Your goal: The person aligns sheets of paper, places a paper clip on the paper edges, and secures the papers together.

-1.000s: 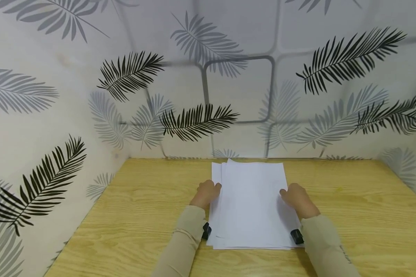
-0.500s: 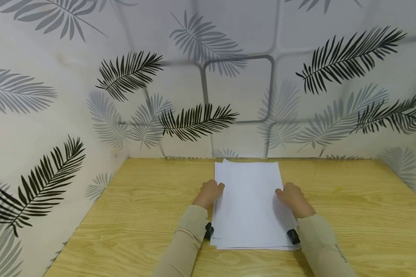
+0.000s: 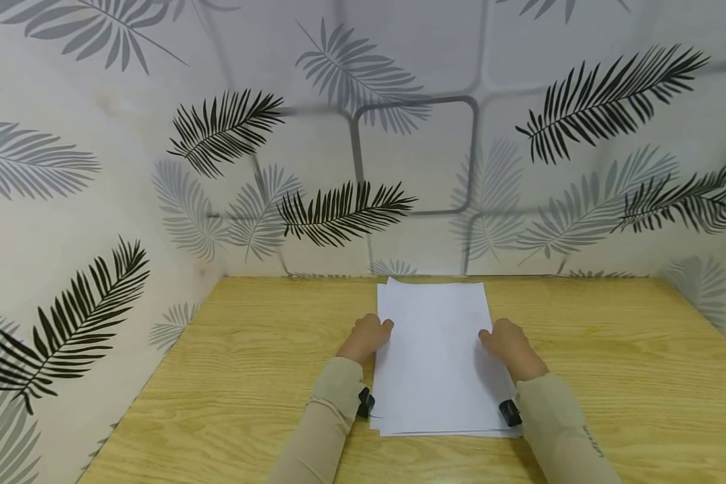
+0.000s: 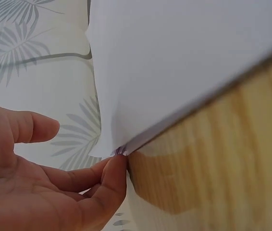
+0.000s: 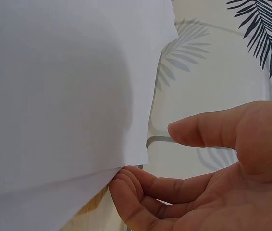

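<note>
A stack of white paper sheets [image 3: 435,370] lies on the table, its sheets slightly fanned at the left side and the bottom edge. At its left edge is my left hand [image 3: 366,338]; in the left wrist view, its fingertips [image 4: 116,166] touch the side of the stack while the thumb stands apart. Opposite, my right hand [image 3: 511,346] is at the right edge. The right wrist view shows its bent fingertips [image 5: 121,180] against the paper edge, thumb raised away from the sheets. Neither hand pinches the paper.
The wood-grain table [image 3: 248,349] reaches back to a wall [image 3: 411,161] with a leaf pattern, and another patterned wall stands at the left. Black wrist devices [image 3: 510,413] sit at both sleeve cuffs, overlapping or near the lower paper edges.
Both hands have moved inward, closer together. The top sheets have shifted left and the lower left sheets right, so the stack's side edges line up more closely.
</note>
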Available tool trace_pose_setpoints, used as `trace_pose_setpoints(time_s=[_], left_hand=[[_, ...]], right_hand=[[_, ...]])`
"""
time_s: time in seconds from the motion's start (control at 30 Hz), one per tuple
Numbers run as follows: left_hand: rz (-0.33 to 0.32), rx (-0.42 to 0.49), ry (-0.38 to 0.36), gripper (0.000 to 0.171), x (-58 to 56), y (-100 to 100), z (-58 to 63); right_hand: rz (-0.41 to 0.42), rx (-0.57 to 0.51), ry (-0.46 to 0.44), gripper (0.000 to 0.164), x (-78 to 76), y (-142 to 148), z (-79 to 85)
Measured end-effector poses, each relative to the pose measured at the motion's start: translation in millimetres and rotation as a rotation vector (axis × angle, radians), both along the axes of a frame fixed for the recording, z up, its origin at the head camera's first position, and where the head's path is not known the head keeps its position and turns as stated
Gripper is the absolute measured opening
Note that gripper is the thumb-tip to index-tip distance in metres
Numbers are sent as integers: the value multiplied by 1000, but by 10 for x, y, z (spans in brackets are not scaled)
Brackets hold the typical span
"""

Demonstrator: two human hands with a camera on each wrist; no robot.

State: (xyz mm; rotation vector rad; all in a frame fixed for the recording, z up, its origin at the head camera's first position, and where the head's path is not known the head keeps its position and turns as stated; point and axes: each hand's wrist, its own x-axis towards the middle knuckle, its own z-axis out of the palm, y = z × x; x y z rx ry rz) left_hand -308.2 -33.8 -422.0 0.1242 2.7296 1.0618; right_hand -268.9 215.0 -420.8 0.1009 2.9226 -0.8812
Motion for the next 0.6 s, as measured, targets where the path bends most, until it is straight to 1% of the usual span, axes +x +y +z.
trace_pose_setpoints(time_s=[0.17,0.37,0.6], left_hand=[[-3,-5,-11,48,-5,17,-5],[-10,30,-44,51,-5,26,7],[9,147,-98,54,38,9,10]], right_hand=[[-3,-3,-7,41,6,-1,8],[-8,-11,-8,40,26,-12,36],[-2,-35,14,36,67,-1,66]])
